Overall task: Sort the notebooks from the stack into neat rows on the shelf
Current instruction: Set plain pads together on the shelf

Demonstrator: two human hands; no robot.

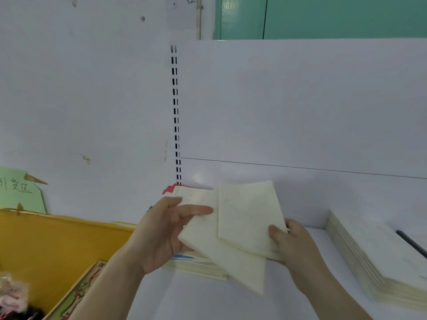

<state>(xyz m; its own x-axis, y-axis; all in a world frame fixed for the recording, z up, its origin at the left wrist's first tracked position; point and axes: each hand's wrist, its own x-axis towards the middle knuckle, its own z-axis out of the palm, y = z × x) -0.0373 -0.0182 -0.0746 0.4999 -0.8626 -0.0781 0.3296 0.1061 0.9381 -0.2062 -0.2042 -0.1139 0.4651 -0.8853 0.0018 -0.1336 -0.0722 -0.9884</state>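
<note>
Two cream notebooks are held up above the white shelf. My left hand grips the lower, tilted notebook by its left edge, thumb on top. My right hand pinches the upper notebook at its lower right corner; it overlaps the other one. Beneath them lies a low stack of notebooks with a blue stripe showing. A taller neat stack of cream notebooks sits on the shelf at the right.
A yellow bin stands at the left with a printed box and pink stuff inside. A slotted upright runs up the white back panel. A dark strip lies at the far right, and a green paper sign at the left.
</note>
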